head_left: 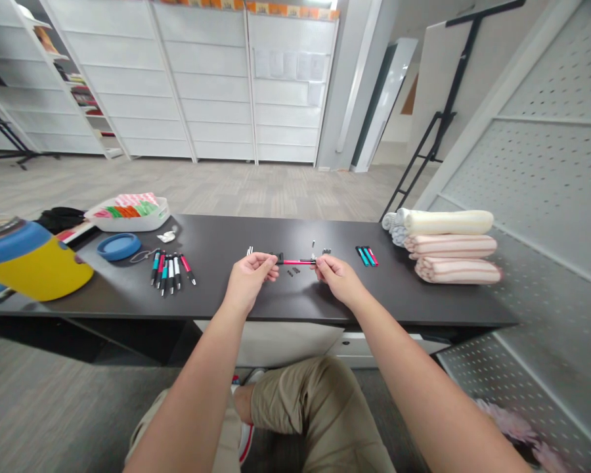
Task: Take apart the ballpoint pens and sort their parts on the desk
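Observation:
Both hands meet over the middle of the dark desk, with a pink and black pen (298,262) stretched level between them. My left hand (253,272) pinches its black end between thumb and fingers. At the other end, my right hand (335,272) is closed on the pen's tip side; the fingers cover that part. Small dark pen parts (293,270) lie on the desk just below the pen. Beyond the right fingers are a few small pieces (326,251), too small to name. Thin white sticks (249,250) show behind my left hand.
On the left lie several pens (170,272), a blue round lid (119,246), a white basket (162,217) and a yellow and blue container (39,269). To the right are teal and pink pen barrels (366,256) and rolled towels (450,244). A perforated panel (546,164) borders the desk's right.

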A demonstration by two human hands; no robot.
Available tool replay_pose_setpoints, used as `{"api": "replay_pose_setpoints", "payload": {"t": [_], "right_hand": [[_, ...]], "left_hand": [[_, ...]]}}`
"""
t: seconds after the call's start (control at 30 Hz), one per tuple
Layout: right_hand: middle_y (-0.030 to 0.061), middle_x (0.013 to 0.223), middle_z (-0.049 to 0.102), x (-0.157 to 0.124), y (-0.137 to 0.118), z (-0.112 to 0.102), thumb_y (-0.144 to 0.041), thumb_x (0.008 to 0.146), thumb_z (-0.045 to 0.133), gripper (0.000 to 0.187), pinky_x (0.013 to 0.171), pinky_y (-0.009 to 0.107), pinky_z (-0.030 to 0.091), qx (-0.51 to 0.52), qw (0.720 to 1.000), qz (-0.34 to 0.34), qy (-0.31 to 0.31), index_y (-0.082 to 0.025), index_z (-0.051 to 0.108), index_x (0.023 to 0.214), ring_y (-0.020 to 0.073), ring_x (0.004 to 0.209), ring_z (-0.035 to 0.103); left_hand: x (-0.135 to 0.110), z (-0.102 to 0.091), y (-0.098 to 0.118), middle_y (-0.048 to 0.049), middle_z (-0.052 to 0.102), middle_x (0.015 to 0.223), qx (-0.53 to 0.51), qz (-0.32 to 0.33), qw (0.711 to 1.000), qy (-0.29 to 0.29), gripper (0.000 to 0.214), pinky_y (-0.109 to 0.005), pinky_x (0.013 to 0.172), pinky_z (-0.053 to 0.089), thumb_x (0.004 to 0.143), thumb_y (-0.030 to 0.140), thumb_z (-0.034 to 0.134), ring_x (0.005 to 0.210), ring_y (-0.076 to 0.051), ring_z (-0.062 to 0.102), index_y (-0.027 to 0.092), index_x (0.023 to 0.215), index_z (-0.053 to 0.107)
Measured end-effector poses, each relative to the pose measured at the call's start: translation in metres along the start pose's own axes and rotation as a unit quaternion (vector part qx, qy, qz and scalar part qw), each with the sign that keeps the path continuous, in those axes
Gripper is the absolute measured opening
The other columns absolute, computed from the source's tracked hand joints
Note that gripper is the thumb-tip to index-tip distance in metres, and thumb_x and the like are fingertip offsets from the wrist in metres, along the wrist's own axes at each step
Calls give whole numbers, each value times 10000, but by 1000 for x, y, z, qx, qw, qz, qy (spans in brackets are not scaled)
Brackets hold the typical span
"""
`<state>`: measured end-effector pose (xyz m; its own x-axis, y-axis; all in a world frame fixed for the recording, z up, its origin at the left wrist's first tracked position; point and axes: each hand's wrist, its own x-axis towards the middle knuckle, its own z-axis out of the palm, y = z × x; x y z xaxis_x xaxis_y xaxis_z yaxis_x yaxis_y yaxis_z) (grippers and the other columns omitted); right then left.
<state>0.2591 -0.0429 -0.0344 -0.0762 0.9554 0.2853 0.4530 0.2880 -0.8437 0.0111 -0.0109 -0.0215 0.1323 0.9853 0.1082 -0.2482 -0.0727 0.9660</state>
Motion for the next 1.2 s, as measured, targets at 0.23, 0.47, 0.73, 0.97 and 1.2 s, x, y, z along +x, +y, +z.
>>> {"api": "replay_pose_setpoints", "payload": {"t": [0.23,0.47,0.73,0.97,1.2], "right_hand": [[30,837,726,0,-6,-1,-564,1002,526,428,751,290,451,-9,1000,-22,-15,-211,716,850,182,792,615],[37,874,770,0,-7,3,-583,934,607,407,603,275,405,20,998,48,-25,-202,732,998,144,605,557],[15,840,764,-1,-8,0,-547,976,568,379,623,267,421,-30,998,40,-33,-216,748,933,135,596,550],[17,820,771,0,-10,3,-469,1034,483,394,633,275,399,-111,993,26,-44,-232,770,908,156,636,588],[19,847,783,-1,-9,2,-443,971,603,266,689,275,452,-73,997,10,-29,-221,745,939,173,725,664]], "left_hand": [[-1,-3,2,-64,749,799,-39,-18,999,8,434,-237,654,557,732,421,900,674,-127,694,118,977,708],[1,-2,0,-65,743,773,-51,-36,998,24,444,-220,622,545,716,424,912,640,-114,678,110,946,699],[1,-3,0,-64,744,776,-57,-39,997,24,436,-220,633,548,713,415,920,653,-114,678,115,941,701],[2,-5,-1,-66,746,789,-64,-42,997,20,451,-221,644,551,709,427,924,666,-117,684,116,947,700],[3,-4,-1,-68,746,777,-66,-46,996,23,463,-205,623,547,697,423,933,650,-114,682,111,945,696]]}}
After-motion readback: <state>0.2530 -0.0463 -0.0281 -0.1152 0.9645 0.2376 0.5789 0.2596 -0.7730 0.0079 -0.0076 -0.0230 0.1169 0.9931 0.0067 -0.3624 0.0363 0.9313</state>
